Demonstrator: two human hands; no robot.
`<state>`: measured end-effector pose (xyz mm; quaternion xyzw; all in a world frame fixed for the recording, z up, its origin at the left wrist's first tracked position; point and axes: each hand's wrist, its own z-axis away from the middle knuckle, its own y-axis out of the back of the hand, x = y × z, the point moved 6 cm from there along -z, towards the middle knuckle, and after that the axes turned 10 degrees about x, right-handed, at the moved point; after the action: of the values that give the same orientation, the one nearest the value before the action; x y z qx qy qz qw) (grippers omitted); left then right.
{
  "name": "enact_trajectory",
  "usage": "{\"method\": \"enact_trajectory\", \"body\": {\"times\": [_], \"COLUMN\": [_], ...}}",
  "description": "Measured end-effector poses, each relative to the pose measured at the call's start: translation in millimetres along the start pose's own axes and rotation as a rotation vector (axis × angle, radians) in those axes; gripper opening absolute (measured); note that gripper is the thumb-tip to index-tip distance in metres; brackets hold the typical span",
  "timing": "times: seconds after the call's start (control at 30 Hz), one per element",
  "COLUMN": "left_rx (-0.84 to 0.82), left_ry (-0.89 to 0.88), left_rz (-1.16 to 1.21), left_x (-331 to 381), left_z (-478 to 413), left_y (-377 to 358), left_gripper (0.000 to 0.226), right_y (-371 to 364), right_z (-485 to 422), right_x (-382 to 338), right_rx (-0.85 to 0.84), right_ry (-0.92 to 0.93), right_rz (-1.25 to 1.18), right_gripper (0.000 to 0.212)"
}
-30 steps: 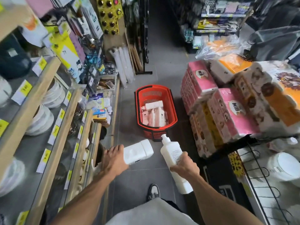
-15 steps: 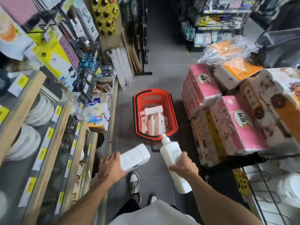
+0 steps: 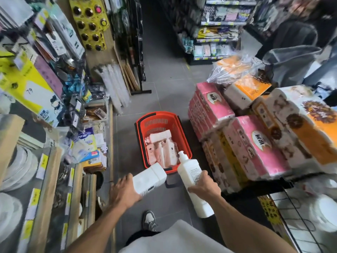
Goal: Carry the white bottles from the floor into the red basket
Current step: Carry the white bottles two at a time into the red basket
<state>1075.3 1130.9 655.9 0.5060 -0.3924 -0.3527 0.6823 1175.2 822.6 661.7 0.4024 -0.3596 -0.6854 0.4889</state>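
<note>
At the bottom centre of the frame, a grey-and-white sneaker (image 3: 149, 219) stood on the grey tiled floor (image 3: 164, 88). Just above it, the left grip (image 3: 124, 190) was wrapped round the base of a squat, square-shouldered white plastic bottle (image 3: 149, 178), held tilted with its top towards the basket. Right of centre, the right grip (image 3: 204, 187) was closed round the middle of a tall white plastic pump bottle (image 3: 188, 168), nozzle pointing up-frame. Both bottles were off the floor, their tops overlapping the near rim of the red plastic slatted basket (image 3: 160, 125), which sat on the floor mid-frame. Inside it lay several pale pink-and-white bottles (image 3: 160, 148). Right of the basket stood stacked pink tissue packs (image 3: 211, 101). At the left edge were wooden shelves with white plates (image 3: 11, 168).
</note>
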Motion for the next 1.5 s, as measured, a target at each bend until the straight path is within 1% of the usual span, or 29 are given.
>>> {"method": "enact_trajectory", "body": {"times": [0.17, 0.4, 0.57, 0.67, 0.9, 1.07, 1.23, 1.33, 1.5], "left_rx": [-0.003, -0.021, -0.019, -0.029, -0.067, -0.085, -0.103, -0.122, -0.276], "left_ry": [-0.028, -0.034, -0.063, -0.054, -0.043, -0.026, -0.018, 0.011, 0.185], "left_rz": [0.02, 0.011, -0.033, -0.027, -0.078, -0.084, -0.049, -0.024, 0.158], "left_x": [-7.2, -9.4, 1.1, 9.8, 26.8, 39.3, 42.6, 39.1, 18.3], "left_z": [-39.9, -78.1, -115.2, -140.8, -204.3, -239.7, -265.9, -286.9, -312.5], "left_y": [7.2, 4.6, 7.4, 7.2, 7.0, 5.3, 3.2, 1.5, -8.4], "left_gripper": [0.069, 0.071, 0.071, 0.071, 0.074, 0.072, 0.07, 0.072, 0.072], "right_y": [5.2, 4.9, 6.0, 3.9, -1.2, 5.1, 7.0, 7.0, 3.7], "right_z": [-11.7, -39.8, -73.3, -96.5, -151.6, -181.6, -195.6, -203.8, -200.1], "right_x": [-21.0, -42.6, -55.2, -61.0, -71.2, -77.9, -88.5, -101.4, -127.4], "right_rx": [0.01, -0.007, -0.022, -0.04, -0.095, -0.12, -0.126, -0.108, -0.123], "right_ry": [-0.041, -0.055, -0.041, -0.051, -0.132, -0.156, -0.21, -0.241, -0.318], "right_rz": [-0.027, 0.001, -0.028, -0.05, -0.1, -0.095, -0.115, -0.123, -0.116], "right_gripper": [0.077, 0.08, 0.066, 0.065, 0.076, 0.077, 0.088, 0.091, 0.092]}}
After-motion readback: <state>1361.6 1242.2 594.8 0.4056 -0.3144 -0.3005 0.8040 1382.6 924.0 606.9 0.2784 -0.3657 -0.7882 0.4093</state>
